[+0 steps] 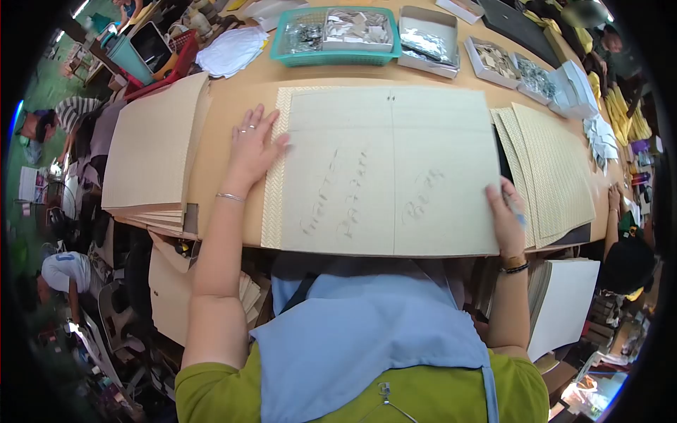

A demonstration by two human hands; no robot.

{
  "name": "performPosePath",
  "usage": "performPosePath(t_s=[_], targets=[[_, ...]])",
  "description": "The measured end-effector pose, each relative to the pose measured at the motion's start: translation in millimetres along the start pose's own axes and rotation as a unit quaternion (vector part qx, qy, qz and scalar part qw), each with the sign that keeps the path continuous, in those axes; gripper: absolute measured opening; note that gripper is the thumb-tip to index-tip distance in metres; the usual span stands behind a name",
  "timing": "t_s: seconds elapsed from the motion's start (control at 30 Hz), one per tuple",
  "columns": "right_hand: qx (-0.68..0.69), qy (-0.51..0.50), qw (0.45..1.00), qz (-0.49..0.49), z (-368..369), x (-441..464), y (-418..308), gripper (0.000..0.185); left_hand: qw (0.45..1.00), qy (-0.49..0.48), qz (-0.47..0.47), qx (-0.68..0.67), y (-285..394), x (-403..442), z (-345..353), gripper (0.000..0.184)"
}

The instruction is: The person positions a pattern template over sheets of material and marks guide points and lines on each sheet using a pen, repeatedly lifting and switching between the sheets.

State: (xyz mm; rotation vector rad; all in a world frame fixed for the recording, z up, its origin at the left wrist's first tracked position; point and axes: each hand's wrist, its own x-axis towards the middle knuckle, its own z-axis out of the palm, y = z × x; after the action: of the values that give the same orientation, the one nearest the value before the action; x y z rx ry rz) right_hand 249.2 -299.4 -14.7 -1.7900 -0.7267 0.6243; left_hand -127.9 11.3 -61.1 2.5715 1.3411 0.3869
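A large pale cardboard pattern [338, 190] with pencilled handwriting and ruled lines lies flat in front of me. Beneath it is a cream woven-texture sheet [272, 204], whose strip shows along the left side. My left hand [255, 144] rests open at that left edge, fingers spread and the thumb reaching toward the pattern. At the pattern's right edge, my right hand [508, 218] is closed, with its thumb side against the board. A slim grey-blue tool [520, 219] shows partly in it; its kind is hard to make out.
A stack of cream sheets [151, 151] lies left, more woven sheets [553, 169] right. Along the back stand a teal basket [335, 60] and white boxes [429, 42] of small parts. A white cloth-like pile [233, 51] sits back left. Other people work on both sides.
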Motion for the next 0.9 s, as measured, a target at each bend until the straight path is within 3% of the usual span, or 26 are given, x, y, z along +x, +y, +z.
performPosePath(t_s=[0.07,0.17,0.27,0.37,0.53,0.9], targets=[[-0.073,-0.030,0.997,-0.002,13,0,9,0.044,1.000,0.013,-0.005,0.009,12,-3,-4,0.062],[-0.323,-0.001,0.937,-0.136,21,-4,-9,0.047,1.000,0.019,-0.010,0.008,15,-4,-5,0.062],[-0.345,-0.002,0.917,-0.199,24,12,-10,0.048,1.000,0.031,0.003,0.001,8,-4,-1,0.062],[-0.335,0.007,0.885,-0.323,37,40,-2,0.051,1.000,0.028,0.004,-0.012,7,-3,0,0.063],[-0.356,-0.054,0.898,-0.252,42,80,13,0.054,0.999,0.015,-0.018,-0.028,15,-1,-5,0.063],[-0.326,-0.028,0.912,-0.247,43,96,13,0.056,0.999,0.003,-0.051,-0.014,22,4,-5,0.060]])
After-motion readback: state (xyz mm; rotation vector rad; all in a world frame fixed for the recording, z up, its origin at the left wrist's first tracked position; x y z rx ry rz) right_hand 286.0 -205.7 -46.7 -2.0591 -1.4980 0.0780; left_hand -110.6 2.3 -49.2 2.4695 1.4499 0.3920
